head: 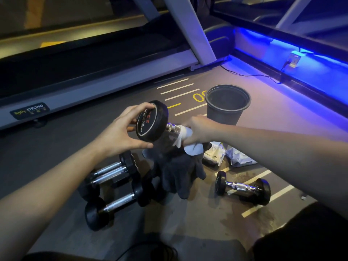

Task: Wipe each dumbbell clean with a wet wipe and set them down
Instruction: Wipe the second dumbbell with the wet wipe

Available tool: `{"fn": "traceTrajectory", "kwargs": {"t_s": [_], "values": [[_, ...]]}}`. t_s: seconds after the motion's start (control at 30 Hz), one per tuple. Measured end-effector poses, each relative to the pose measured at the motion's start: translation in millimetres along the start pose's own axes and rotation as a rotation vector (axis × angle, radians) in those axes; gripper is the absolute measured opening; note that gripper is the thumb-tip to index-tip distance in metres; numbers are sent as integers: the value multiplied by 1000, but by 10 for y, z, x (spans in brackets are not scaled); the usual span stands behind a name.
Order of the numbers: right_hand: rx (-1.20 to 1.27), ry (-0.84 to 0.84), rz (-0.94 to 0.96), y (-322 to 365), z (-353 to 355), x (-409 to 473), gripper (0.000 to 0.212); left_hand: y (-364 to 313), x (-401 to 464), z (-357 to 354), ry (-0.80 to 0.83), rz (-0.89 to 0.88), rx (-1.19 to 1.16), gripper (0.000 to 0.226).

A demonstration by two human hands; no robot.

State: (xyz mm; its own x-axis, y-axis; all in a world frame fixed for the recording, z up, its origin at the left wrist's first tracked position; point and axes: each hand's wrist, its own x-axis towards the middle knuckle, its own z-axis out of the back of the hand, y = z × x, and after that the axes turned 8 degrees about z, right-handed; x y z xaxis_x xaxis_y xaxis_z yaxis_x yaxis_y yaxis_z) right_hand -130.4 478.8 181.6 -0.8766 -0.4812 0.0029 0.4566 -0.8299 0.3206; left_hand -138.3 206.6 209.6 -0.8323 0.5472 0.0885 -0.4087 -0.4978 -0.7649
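I hold a small black dumbbell (152,122) in the air, its end marked 2.5 facing me. My left hand (120,130) grips that near head with fingers and thumb round its rim. My right hand (201,129) wraps a white wet wipe (185,140) round the chrome handle. The far head is hidden behind my right hand. On the floor, several dumbbells (116,187) lie in a cluster at lower left. One more dumbbell (243,187) lies alone at lower right.
A dark bucket (227,104) stands on the floor beyond my hands. Dark gloves (177,170) lie under the held dumbbell. Wipe packets (226,153) lie to their right. A treadmill (94,76) runs along the left. A blue-lit ledge (301,59) borders the right.
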Motion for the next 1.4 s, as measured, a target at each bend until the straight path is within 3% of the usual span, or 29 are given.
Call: {"fn": "traceTrajectory", "kwargs": {"t_s": [0.2,0.5,0.77,0.97,1.13,1.4], "values": [[23,-8,15,-87,-69,-21,30,102,-39,23,-6,37,-50,101],[12,-157,-7,-285,76,-127,36,234,-40,36,-29,114,-115,101],[-23,-260,-163,-306,126,-388,39,251,-29,39,-40,144,-119,99],[83,-177,-313,-204,31,-404,89,263,-51,38,-47,174,-139,100],[323,-73,-392,-98,-161,-331,93,314,-80,28,-45,211,-173,103],[565,-242,-510,18,-291,-151,91,321,-101,-36,-85,322,-206,98]]}}
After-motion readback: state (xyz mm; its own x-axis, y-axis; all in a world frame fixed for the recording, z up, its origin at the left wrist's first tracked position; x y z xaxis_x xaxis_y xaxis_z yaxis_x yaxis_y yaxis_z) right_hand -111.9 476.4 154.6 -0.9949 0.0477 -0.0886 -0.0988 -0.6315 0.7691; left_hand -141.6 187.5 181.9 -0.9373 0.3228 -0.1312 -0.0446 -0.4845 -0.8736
